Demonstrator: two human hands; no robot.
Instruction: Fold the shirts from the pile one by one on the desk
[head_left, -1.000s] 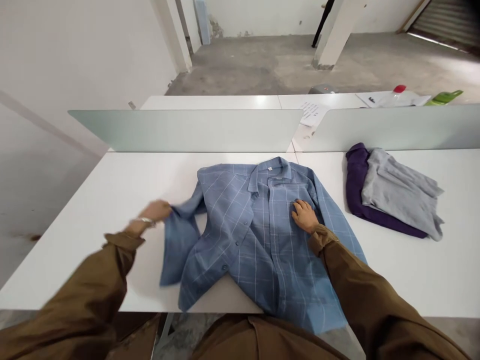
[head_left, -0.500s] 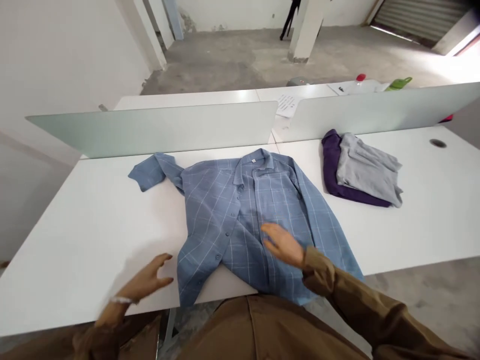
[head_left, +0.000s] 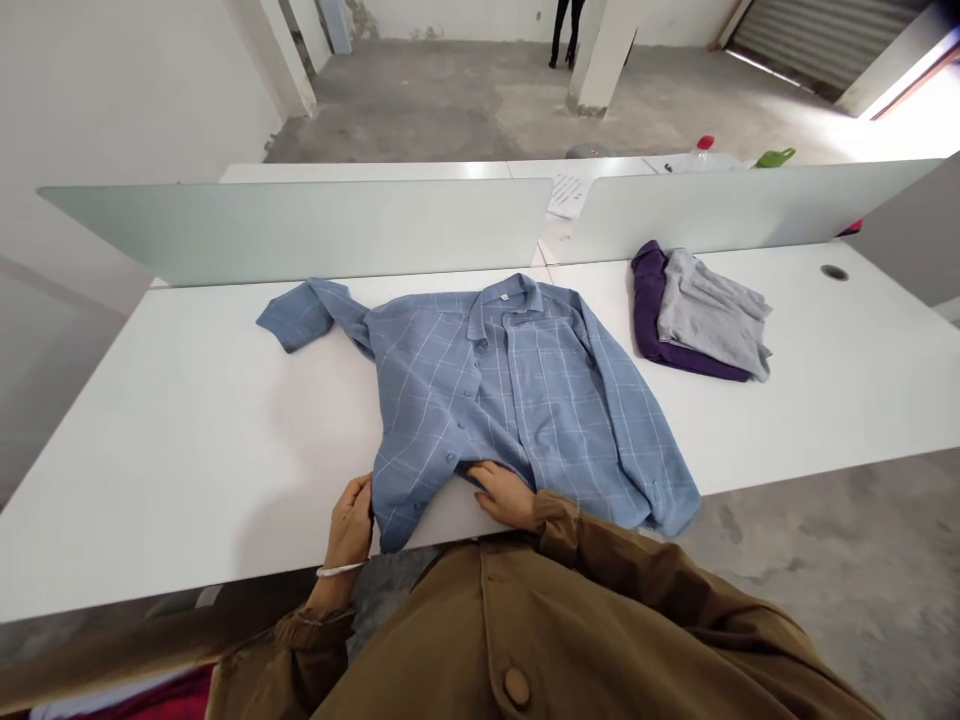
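Note:
A blue checked button-up shirt lies front up, collar at the far side, its front unbuttoned toward the hem. The sleeve on the left is bent out sideways; the other runs down along the right side. My left hand pinches the shirt's lower left side edge, the fingertips partly hidden by the cloth. At the middle of the hem, my right hand grips the lower edge of the front panel, with some fingers tucked beneath the fabric.
The white table ends close to my body. A frosted divider crosses its back. On the right lie a folded grey garment and a purple garment. Beyond the divider stand a red-capped bottle and a person's legs.
My left hand has moved right onto the shirt's side edge. My right hand has come down from above the front panel to the hem and taken hold there.

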